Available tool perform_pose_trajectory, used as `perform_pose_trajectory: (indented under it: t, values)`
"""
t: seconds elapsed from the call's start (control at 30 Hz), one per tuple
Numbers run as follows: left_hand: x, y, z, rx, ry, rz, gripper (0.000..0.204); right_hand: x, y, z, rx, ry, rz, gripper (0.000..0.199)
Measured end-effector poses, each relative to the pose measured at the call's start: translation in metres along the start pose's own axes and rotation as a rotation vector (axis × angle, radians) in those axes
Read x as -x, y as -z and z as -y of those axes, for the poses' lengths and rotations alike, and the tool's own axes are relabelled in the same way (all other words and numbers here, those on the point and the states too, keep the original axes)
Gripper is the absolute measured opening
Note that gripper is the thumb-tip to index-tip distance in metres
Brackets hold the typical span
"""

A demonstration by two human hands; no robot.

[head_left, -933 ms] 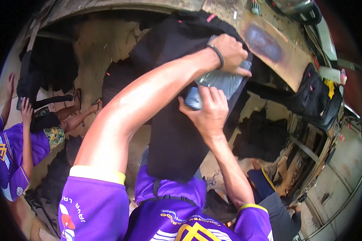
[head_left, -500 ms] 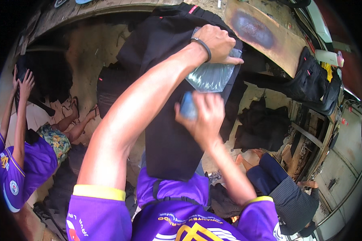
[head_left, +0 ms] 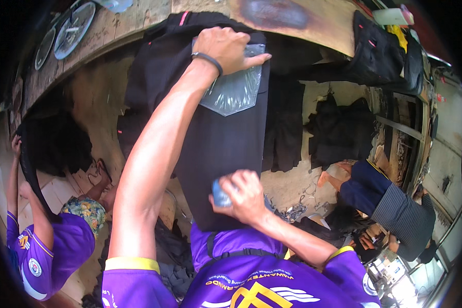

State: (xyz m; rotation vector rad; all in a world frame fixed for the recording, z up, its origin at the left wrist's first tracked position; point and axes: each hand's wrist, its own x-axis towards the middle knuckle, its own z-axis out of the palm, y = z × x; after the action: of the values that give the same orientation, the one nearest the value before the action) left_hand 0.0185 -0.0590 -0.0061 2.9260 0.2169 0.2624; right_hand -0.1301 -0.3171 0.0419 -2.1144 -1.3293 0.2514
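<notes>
A pair of black trousers lies lengthwise in front of me, its lower end reaching my waist. On its upper part sits a shiny, see-through pocket-shaped template with a pointed lower edge. My left hand presses on the template's top, fingers curled and thumb stretched to the right, holding it against the cloth. Closed around a small blue block, my right hand is over the lower part of the trousers, below the template. Whether the block touches the cloth, I cannot tell.
A wooden table with a scorched board runs along the far side. Black garments lie on its right end; a dark cloth pile is on the floor. Co-workers sit at left and right.
My right hand has moved down the trousers with the blue block, away from the template. My left hand still holds the template. The whole view has shifted, with the trousers now further left.
</notes>
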Motion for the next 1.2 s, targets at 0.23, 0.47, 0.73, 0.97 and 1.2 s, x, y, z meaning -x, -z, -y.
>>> perform_pose_trajectory:
  t: [0.23,0.47,0.73,0.97,1.2]
  values:
    - [0.0,0.0,0.002,-0.005,0.01,0.033,0.076,0.003,-0.006,-0.031,0.068,-0.079,-0.15,0.045]
    - [0.002,-0.001,0.004,0.0,-0.019,-0.064,0.079,-0.057,0.009,0.001,0.045,-0.076,-0.141,0.046]
    - [-0.001,0.0,0.003,0.03,0.032,0.028,0.085,0.072,-0.045,0.072,-0.501,-0.291,-0.008,0.057]
    - [0.013,0.008,-0.007,0.054,0.003,0.042,0.072,0.239,-0.031,0.053,-0.956,-1.098,-0.207,0.069]
    - [0.127,0.013,-0.084,0.105,0.016,0.013,0.067,0.361,-0.021,0.078,-0.329,-1.334,0.278,0.056]
